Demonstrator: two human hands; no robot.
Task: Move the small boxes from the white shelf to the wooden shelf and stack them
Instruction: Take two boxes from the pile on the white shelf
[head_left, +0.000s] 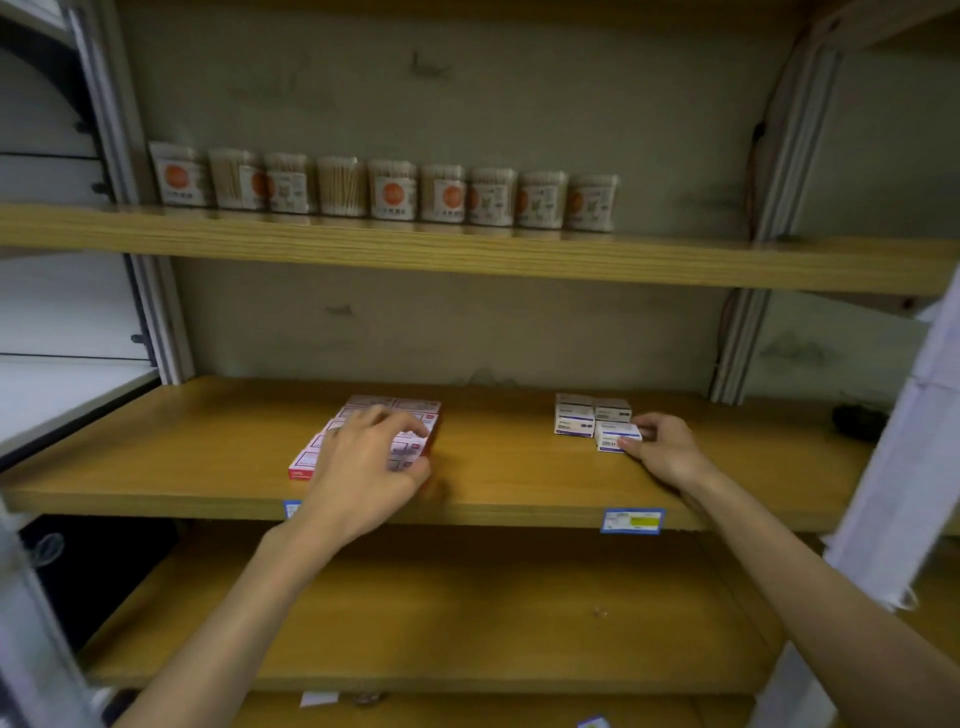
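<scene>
On the middle board of the wooden shelf lies a flat group of red-and-white small boxes. My left hand lies over its near right part, fingers curled on a box there. To the right stand white small boxes with dark print, stacked in a short pile. My right hand pinches one more white box that rests on the board just in front of that pile. A white shelf shows at the left edge.
The upper wooden board carries a row of several cotton-swab jars. A blue price label sticks to the middle board's front edge. A dark object lies at the far right. White paper sheets hang at the right.
</scene>
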